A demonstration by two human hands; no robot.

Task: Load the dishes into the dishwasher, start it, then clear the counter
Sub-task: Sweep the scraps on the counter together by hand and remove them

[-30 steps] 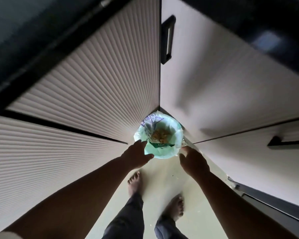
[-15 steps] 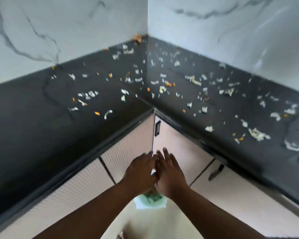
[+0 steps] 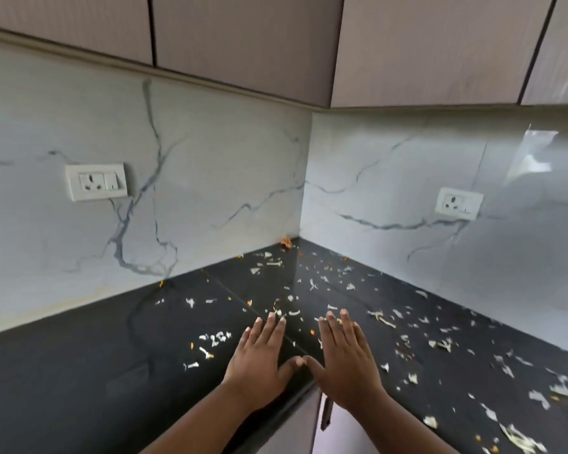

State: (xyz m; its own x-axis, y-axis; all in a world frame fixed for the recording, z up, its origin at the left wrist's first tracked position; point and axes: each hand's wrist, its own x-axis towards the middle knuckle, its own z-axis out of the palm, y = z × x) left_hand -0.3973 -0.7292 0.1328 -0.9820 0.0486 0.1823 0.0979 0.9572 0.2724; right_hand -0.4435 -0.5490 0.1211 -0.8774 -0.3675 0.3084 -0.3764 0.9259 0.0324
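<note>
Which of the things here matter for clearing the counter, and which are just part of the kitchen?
Part of the job:
- black counter
- scattered scraps on it
- left hand, flat and open
- right hand, flat and open

Just there:
- left wall socket
- right wall socket
- upper cabinets
- cabinet handle

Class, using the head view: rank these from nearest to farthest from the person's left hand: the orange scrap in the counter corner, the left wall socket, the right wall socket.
From the left hand:
1. Orange scrap, in the back corner.
2. Left wall socket, up on the left wall.
3. Right wall socket, on the right wall.
</note>
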